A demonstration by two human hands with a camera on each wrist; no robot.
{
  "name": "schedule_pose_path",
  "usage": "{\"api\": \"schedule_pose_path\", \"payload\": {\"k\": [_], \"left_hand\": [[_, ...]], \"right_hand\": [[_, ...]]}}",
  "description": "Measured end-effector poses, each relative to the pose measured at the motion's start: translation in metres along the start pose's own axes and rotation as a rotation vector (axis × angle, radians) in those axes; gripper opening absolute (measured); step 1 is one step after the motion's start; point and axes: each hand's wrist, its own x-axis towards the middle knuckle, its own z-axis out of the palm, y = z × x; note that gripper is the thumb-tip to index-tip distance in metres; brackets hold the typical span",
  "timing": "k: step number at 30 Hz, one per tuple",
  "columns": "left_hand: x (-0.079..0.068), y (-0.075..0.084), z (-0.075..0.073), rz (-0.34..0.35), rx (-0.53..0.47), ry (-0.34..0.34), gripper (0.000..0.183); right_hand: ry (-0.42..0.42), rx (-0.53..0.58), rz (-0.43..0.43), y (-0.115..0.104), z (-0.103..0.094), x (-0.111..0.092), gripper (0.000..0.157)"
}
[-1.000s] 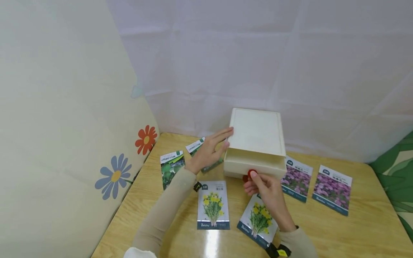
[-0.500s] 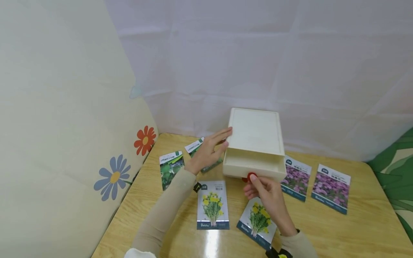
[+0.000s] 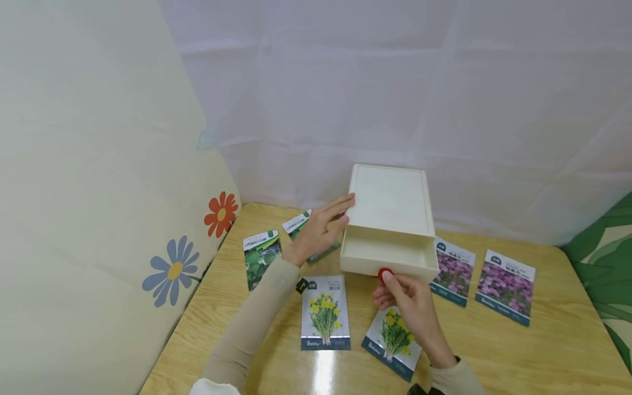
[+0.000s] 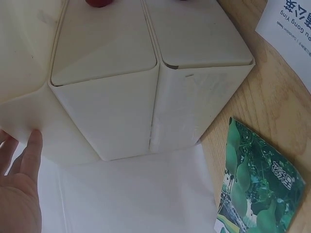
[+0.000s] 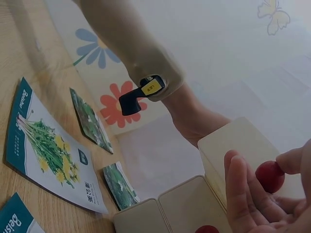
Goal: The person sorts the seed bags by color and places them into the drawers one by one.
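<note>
The white drawer cabinet (image 3: 392, 197) stands on the wood-grain table (image 3: 558, 351), near the pale cloth backdrop (image 3: 355, 99). It consists of three stacked units; the top drawer (image 3: 385, 266) is partly extended toward the person, and the two lower drawers sit flush in their housings. The right hand (image 3: 412, 304) pinches the round red knob (image 5: 270, 176) on the front of the top drawer between thumb and fingers. The left hand (image 3: 318, 233) grasps nothing: its fingers are extended, with the fingertips in contact with the left side wall of the top unit. A second red knob (image 5: 206, 229) projects from the middle drawer. Two dandelion seed packets lie in front of the cabinet: the left packet (image 3: 326, 312) is nearly square to the person, and the right packet (image 3: 395, 340) is angled, partly beneath the line of the right hand. Two purple-flower packets (image 3: 506, 288) lie to the right of the cabinet, and two green-printed packets (image 3: 261, 258) to its left, one partly covered by the left hand. A black wrist strap (image 5: 151, 88) with a yellow label encircles the left sleeve (image 5: 121, 39). Red and blue flower prints (image 3: 173, 271) mark the left wall panel.
</note>
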Motion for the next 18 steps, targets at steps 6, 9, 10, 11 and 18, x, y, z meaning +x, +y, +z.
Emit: {"api": "schedule_pose_path", "payload": {"k": [6, 9, 10, 11, 18], "left_hand": [[0.0005, 0.0018, -0.0007, -0.014, -0.003, -0.005, 0.048], [0.0007, 0.0014, -0.0006, -0.015, -0.002, -0.005, 0.048], [0.0009, 0.0013, -0.0005, -0.015, -0.001, -0.005, 0.048], [0.0009, 0.0015, -0.0004, -0.016, 0.000, -0.004, 0.048], [0.0000, 0.0015, -0.0004, -0.021, 0.000, -0.011, 0.052]], "right_hand": [[0.004, 0.020, -0.003, -0.0030, 0.0013, -0.0036, 0.042], [0.006, 0.019, 0.002, -0.0032, 0.0016, -0.0050, 0.041], [0.007, 0.016, 0.004, -0.0031, 0.0016, -0.0056, 0.042], [0.008, 0.013, 0.006, -0.0029, 0.0016, -0.0061, 0.042], [0.021, 0.001, 0.019, -0.0020, 0.0023, -0.0091, 0.043]]}}
